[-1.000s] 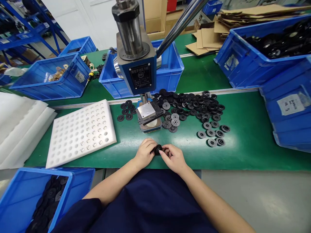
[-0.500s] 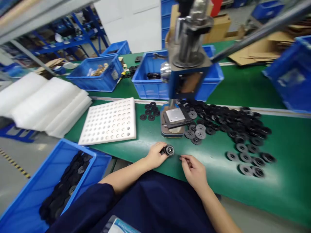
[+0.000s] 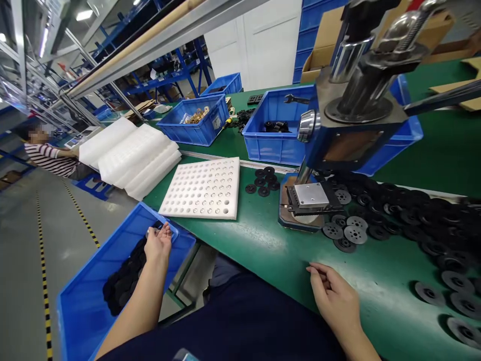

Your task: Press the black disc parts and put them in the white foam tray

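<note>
Hands (image 3: 158, 243) (image 3: 334, 296) apart — grey discs (image 3: 355, 234) face-up

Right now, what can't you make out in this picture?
In the head view:
Left hand: whether it holds anything is unclear; dark discs beyond it blend together.
Right hand: its curl hides whether anything small is inside.
Press: glare and blur leave its nameplate unreadable.
Press lever: the right edge cuts off its end.
Blue bin behind the press: the press covers part.
</note>
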### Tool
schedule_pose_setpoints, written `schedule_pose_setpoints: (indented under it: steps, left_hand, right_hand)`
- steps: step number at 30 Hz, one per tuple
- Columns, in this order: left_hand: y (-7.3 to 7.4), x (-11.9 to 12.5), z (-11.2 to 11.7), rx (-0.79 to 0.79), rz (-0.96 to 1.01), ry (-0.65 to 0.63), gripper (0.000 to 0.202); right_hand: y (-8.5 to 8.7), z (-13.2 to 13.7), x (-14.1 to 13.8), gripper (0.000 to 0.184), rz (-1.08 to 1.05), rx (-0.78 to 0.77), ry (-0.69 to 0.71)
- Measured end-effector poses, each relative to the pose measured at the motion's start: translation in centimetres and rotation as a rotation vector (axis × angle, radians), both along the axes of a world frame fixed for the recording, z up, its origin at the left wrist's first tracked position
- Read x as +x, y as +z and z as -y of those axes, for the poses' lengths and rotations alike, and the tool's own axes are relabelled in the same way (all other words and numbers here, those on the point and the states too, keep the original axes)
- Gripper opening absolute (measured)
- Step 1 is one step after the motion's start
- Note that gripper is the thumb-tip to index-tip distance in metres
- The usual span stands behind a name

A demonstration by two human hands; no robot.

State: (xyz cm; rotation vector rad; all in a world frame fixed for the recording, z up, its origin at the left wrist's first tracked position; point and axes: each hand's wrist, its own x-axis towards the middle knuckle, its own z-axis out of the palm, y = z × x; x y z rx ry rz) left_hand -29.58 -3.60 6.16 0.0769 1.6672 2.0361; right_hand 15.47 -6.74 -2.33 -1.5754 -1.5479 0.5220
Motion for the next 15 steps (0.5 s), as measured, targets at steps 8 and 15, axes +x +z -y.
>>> schedule_pose_setpoints:
  steps: [8,15]
  left_hand:
    - [2.2,8.5,-2.6,0.142,0.165,-0.671,0.026]
    - [7.4,14.5,-3.4,0.295,-0.353,-1.451,0.047]
  right_hand:
    - [-3.2,0.7,0.3,0.026,-0.019,-0.039,0.018]
    - [-2.0,0.3,-0.9,0.021,-0.004,-0.009,0.017]
